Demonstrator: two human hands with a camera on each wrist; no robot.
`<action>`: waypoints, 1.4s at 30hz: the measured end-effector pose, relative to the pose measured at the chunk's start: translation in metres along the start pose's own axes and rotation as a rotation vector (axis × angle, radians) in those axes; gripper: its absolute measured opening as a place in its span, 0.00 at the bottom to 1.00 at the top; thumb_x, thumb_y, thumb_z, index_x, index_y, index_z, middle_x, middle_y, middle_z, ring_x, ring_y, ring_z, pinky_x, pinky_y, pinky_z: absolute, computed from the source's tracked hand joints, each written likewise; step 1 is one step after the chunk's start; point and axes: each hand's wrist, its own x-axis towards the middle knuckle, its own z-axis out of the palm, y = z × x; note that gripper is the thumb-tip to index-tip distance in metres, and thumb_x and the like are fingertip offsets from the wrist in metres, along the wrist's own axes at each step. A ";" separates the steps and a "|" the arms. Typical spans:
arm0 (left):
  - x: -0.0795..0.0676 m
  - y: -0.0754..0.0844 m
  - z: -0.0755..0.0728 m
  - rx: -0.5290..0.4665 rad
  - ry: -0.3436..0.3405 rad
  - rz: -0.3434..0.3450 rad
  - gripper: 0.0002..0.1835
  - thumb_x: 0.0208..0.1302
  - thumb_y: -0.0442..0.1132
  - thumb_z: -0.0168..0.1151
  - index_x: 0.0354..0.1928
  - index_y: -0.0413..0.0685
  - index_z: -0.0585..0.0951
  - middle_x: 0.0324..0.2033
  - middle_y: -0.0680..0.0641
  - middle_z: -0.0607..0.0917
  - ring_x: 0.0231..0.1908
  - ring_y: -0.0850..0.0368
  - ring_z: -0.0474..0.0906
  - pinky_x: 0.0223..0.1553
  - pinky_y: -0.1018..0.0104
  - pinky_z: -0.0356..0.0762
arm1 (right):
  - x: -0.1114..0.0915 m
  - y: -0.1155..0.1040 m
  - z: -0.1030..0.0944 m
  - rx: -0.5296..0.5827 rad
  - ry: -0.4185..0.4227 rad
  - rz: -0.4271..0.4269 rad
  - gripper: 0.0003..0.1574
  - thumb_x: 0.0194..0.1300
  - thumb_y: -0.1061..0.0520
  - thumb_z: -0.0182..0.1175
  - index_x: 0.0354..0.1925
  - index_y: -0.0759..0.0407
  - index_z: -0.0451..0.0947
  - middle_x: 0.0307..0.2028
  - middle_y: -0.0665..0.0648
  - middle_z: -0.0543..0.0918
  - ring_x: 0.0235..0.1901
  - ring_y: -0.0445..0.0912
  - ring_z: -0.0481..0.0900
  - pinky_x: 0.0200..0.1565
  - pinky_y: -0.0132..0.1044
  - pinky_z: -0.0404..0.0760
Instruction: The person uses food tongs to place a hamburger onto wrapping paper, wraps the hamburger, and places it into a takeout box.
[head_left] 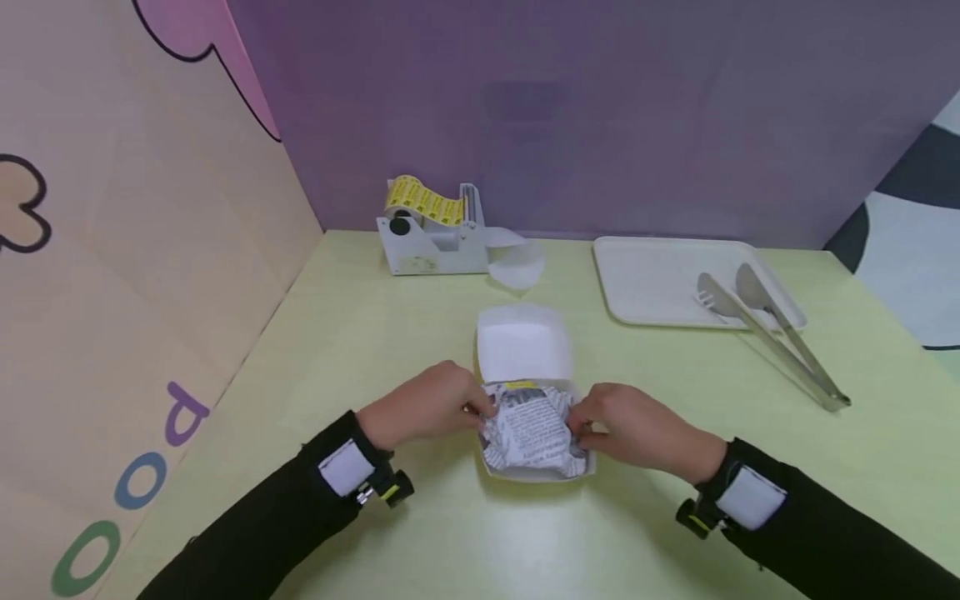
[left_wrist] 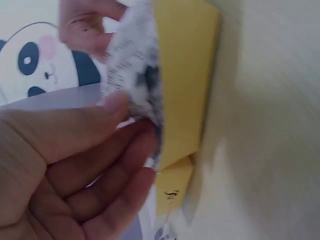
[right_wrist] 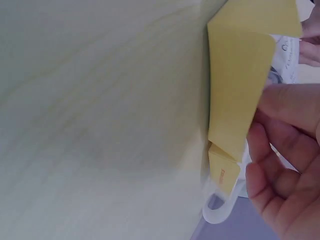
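An open-lidded paper food box, white inside and yellow outside, stands in the middle of the table. In it lies a crumpled bundle of newsprint-patterned wrapping paper; whatever the paper covers is hidden. At the box's left side my left hand pinches the paper's edge between thumb and fingers, and the left wrist view shows this paper rising above the yellow wall. On the opposite side my right hand pinches the paper by the rim. Its thumb reaches over the yellow side wall in the right wrist view.
Behind the box is a grey label dispenser with a roll of yellow stickers and a backing strip hanging off its right. Metal tongs lean on a white tray at the back right. A printed wall borders the table's left.
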 end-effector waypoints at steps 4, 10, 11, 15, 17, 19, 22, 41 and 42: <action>0.004 -0.001 0.004 0.000 0.039 -0.010 0.03 0.53 0.34 0.73 0.31 0.47 0.88 0.30 0.55 0.86 0.30 0.66 0.77 0.34 0.75 0.76 | 0.005 0.001 0.004 -0.004 0.001 0.014 0.12 0.49 0.63 0.74 0.24 0.50 0.80 0.24 0.40 0.78 0.26 0.36 0.70 0.31 0.32 0.73; 0.010 0.001 0.010 0.089 0.101 -0.049 0.11 0.49 0.37 0.77 0.19 0.52 0.81 0.28 0.57 0.80 0.32 0.61 0.73 0.36 0.69 0.74 | 0.008 -0.007 0.010 -0.116 0.070 0.093 0.21 0.44 0.58 0.78 0.33 0.57 0.76 0.29 0.48 0.78 0.28 0.39 0.73 0.31 0.32 0.76; 0.010 0.002 0.011 0.105 0.113 -0.052 0.11 0.48 0.37 0.77 0.19 0.53 0.81 0.29 0.57 0.79 0.33 0.61 0.73 0.38 0.68 0.74 | 0.008 -0.008 0.010 -0.143 0.086 0.100 0.24 0.43 0.57 0.79 0.35 0.59 0.76 0.30 0.50 0.79 0.29 0.40 0.74 0.31 0.33 0.77; 0.009 0.007 0.012 0.157 0.160 -0.063 0.11 0.45 0.38 0.78 0.17 0.53 0.82 0.31 0.56 0.77 0.35 0.61 0.71 0.40 0.67 0.72 | 0.008 -0.011 0.009 -0.204 0.112 0.114 0.28 0.40 0.55 0.81 0.39 0.61 0.79 0.32 0.52 0.83 0.34 0.46 0.77 0.37 0.39 0.76; 0.009 0.009 0.012 0.158 0.170 -0.067 0.11 0.45 0.38 0.78 0.17 0.53 0.82 0.27 0.57 0.78 0.32 0.61 0.72 0.37 0.67 0.71 | 0.009 -0.010 0.008 -0.209 0.105 0.126 0.26 0.41 0.55 0.80 0.39 0.60 0.80 0.33 0.52 0.84 0.39 0.51 0.78 0.41 0.45 0.76; 0.009 0.011 0.012 0.152 0.176 -0.073 0.11 0.46 0.37 0.78 0.17 0.53 0.82 0.23 0.58 0.79 0.28 0.62 0.72 0.34 0.67 0.71 | 0.009 -0.009 0.007 -0.190 0.092 0.131 0.24 0.43 0.57 0.79 0.39 0.59 0.80 0.34 0.52 0.85 0.41 0.51 0.79 0.41 0.46 0.77; 0.009 0.013 0.012 0.127 0.174 -0.086 0.10 0.47 0.37 0.77 0.21 0.52 0.81 0.23 0.58 0.80 0.27 0.62 0.73 0.33 0.68 0.72 | 0.010 -0.008 0.006 -0.148 0.061 0.135 0.23 0.46 0.60 0.77 0.40 0.59 0.79 0.31 0.52 0.84 0.34 0.45 0.81 0.37 0.40 0.80; 0.020 0.002 0.022 0.142 0.096 -0.086 0.15 0.46 0.39 0.78 0.18 0.54 0.77 0.17 0.60 0.76 0.23 0.62 0.71 0.30 0.68 0.70 | 0.018 -0.002 0.012 -0.053 0.005 0.107 0.13 0.54 0.67 0.68 0.35 0.59 0.74 0.22 0.48 0.77 0.19 0.35 0.68 0.24 0.28 0.71; 0.020 0.002 0.023 0.138 0.096 -0.091 0.15 0.46 0.39 0.78 0.18 0.54 0.77 0.18 0.59 0.76 0.24 0.62 0.71 0.30 0.68 0.70 | 0.018 -0.003 0.013 -0.051 0.015 0.109 0.13 0.54 0.67 0.68 0.35 0.60 0.74 0.22 0.48 0.77 0.19 0.34 0.68 0.24 0.27 0.71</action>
